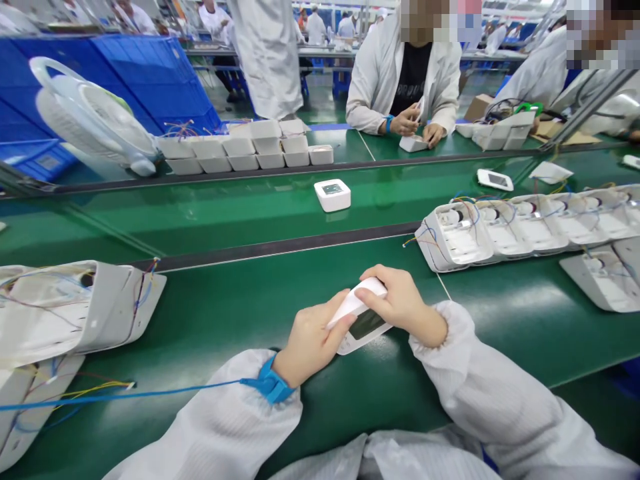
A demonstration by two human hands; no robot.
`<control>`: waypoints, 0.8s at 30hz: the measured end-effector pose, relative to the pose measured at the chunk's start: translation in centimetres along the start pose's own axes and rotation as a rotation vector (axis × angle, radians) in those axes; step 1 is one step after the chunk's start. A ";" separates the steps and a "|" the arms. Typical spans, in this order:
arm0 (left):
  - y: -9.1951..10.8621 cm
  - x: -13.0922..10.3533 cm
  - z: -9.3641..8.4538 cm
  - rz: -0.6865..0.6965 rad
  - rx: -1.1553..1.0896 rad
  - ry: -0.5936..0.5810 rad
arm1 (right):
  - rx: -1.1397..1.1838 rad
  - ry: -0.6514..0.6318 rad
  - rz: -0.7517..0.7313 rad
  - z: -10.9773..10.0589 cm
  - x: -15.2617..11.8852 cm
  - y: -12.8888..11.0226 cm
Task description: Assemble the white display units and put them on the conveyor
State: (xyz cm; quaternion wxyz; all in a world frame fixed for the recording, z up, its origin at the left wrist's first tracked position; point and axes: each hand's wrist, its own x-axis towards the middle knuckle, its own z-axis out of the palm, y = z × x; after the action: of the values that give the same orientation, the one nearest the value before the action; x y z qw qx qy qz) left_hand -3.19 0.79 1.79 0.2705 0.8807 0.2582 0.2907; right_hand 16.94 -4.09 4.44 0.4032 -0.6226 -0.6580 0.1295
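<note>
Both my hands grip a white device with a dark display (367,325), held tilted just over the green bench top. My left hand (314,337) has its thumb and fingers closed on the left end of the casing; a blue wrist strap (274,381) with a blue cord sits at that wrist. Closed round the upper right end is my right hand (400,300), its thumb pressed on the white top. The device's underside is hidden. To the right stands a row of open white housings (463,233) with coloured wires and small cylindrical parts inside.
More wired white housings (113,307) are stacked at the left. A white square unit (333,195) lies on the middle strip beyond a dark rail (280,248). Across the bench, a co-worker's hands (420,127) hold a white part. A white fan (95,113) stands at far left.
</note>
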 end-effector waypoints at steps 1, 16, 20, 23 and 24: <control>-0.1 0.0 0.1 0.001 -0.009 0.005 | 0.017 0.003 0.012 0.1 0.0 0.1; -1.5 0.1 0.3 -0.342 -0.150 0.200 | -0.206 -0.186 0.132 -0.1 1.0 0.1; -1.3 0.2 0.2 -0.333 -0.129 0.197 | -0.138 -0.162 0.131 0.1 0.9 0.4; -1.8 0.4 0.1 -0.318 -0.112 0.208 | 0.075 -0.099 0.122 0.8 0.9 1.4; -2.0 0.4 0.1 -0.328 -0.118 0.217 | 0.181 -0.078 0.135 1.1 0.9 1.8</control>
State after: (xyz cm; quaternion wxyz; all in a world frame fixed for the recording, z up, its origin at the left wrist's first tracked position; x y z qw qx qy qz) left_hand -3.41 2.50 0.59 0.3361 0.7731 0.4082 0.3504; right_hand 17.56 -2.54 2.86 0.4222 -0.6211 -0.6154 0.2392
